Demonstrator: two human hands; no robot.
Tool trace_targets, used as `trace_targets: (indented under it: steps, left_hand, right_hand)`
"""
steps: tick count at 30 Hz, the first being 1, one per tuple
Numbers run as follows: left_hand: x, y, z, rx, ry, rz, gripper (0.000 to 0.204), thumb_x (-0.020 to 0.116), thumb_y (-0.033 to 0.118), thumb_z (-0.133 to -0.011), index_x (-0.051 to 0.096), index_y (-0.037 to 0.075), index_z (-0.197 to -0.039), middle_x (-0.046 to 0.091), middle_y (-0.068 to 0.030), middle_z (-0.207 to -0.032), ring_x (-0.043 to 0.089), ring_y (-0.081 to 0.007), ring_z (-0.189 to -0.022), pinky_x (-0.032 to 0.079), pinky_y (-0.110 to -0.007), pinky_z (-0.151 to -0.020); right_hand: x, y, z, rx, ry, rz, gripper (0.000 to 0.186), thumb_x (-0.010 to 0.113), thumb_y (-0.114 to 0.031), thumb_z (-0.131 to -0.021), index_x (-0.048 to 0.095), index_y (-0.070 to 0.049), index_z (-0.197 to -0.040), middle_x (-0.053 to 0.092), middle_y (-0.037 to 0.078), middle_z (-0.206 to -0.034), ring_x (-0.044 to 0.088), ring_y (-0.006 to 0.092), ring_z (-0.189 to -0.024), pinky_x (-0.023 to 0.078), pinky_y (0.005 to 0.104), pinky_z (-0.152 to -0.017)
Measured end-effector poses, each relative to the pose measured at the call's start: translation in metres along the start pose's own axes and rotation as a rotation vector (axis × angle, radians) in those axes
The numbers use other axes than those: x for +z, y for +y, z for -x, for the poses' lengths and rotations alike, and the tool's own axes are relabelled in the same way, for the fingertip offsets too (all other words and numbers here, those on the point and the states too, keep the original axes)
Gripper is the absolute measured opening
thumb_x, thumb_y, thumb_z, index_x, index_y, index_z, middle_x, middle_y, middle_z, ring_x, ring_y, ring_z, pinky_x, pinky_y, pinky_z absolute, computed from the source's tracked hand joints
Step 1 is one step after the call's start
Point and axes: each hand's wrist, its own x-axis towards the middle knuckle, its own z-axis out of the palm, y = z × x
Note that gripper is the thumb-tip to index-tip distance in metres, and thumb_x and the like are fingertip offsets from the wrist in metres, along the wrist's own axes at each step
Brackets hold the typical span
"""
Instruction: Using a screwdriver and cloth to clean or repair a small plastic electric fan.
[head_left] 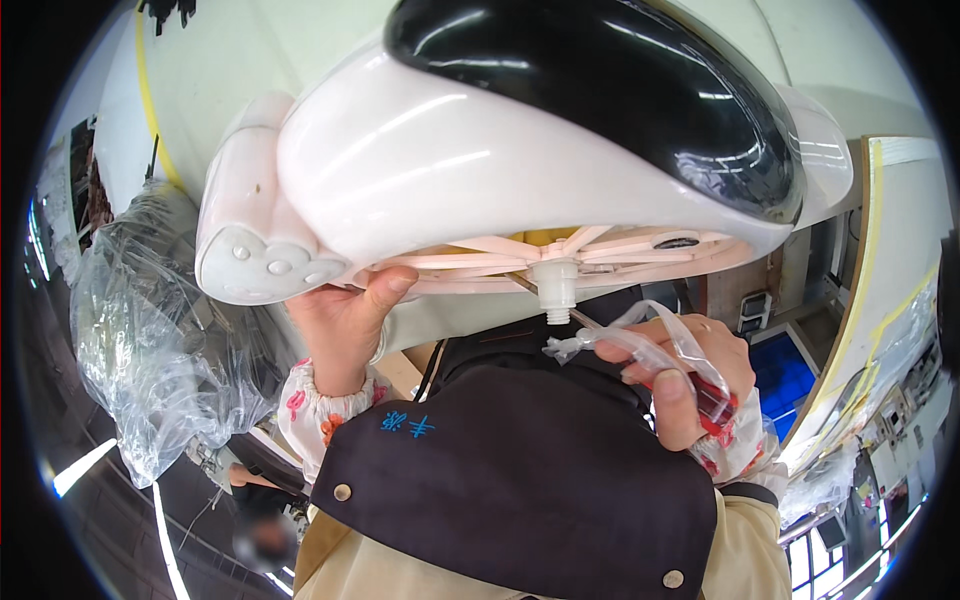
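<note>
A large glossy pale-pink plastic shell (390,170) with a black window-like panel (600,90) fills the upper middle. Along its lower edge are pink ribs and a white threaded plastic stub (556,290) pointing down. My left hand (345,320) grips that edge near the rounded foot-like end (265,265), thumb in front and fingers mostly hidden behind. Closed around a red-handled tool (715,400), seemingly a screwdriver, is my right hand (690,365). A thin shaft runs from it towards the ribs; its tip is hidden. A knotted clear plastic strip (640,340) hangs over the same fingers.
Crumpled clear plastic sheeting (160,330) hangs at the left. A pale surface with yellow edging (860,290) stands at the right, beside a blue panel (785,370). My dark apron (520,450) is close below the shell. Another person (265,500) is at lower left.
</note>
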Motion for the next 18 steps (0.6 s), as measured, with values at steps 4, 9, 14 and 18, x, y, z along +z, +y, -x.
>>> trace_targets:
  steps: [4, 9, 14, 18]
  left_hand:
    - [0.001, 0.004, 0.004, 0.006, 0.008, -0.044, 0.062, 0.076, 0.027, -0.062, 0.044, -0.001, -0.107, 0.053, -0.0071, -0.098, 0.053, -0.0146, -0.088, 0.042, -0.027, -0.078]
    - [0.0, 0.003, 0.008, 0.024, 0.024, -0.103, 0.056, 0.076, 0.029, -0.061, 0.051, -0.003, -0.099, 0.057, -0.0065, -0.091, 0.055, -0.0143, -0.082, 0.043, -0.027, -0.075]
    - [-0.004, -0.01, 0.005, 0.019, 0.077, -0.026, 0.066, 0.074, 0.022, -0.065, 0.038, -0.003, -0.114, 0.052, -0.0092, -0.103, 0.052, -0.016, -0.091, 0.041, -0.027, -0.079]
    - [-0.013, -0.025, -0.004, 0.086, 0.069, 0.032, 0.068, 0.07, 0.024, -0.07, 0.031, -0.002, -0.119, 0.049, -0.0086, -0.107, 0.051, -0.0156, -0.092, 0.041, -0.027, -0.079]
  right_hand:
    - [0.001, -0.013, 0.004, -0.041, 0.006, 0.143, 0.006, 0.055, -0.005, -0.067, 0.057, 0.0, -0.07, 0.062, 0.01, -0.07, 0.06, 0.0185, -0.054, 0.047, 0.0251, -0.048]
    - [0.006, -0.008, 0.004, -0.106, 0.052, 0.135, 0.008, 0.056, -0.008, -0.068, 0.057, 0.0, -0.071, 0.062, 0.011, -0.071, 0.06, 0.0189, -0.055, 0.046, 0.0263, -0.048]
    - [0.001, -0.009, 0.01, 0.196, 0.048, -0.064, 0.034, 0.051, -0.031, -0.072, 0.059, 0.001, -0.078, 0.062, 0.011, -0.072, 0.059, 0.018, -0.058, 0.047, 0.0254, -0.052]
    - [-0.003, -0.005, 0.002, 0.15, -0.012, 0.037, 0.032, 0.052, -0.027, -0.07, 0.06, 0.002, -0.081, 0.061, 0.012, -0.07, 0.059, 0.0177, -0.056, 0.047, 0.025, -0.052]
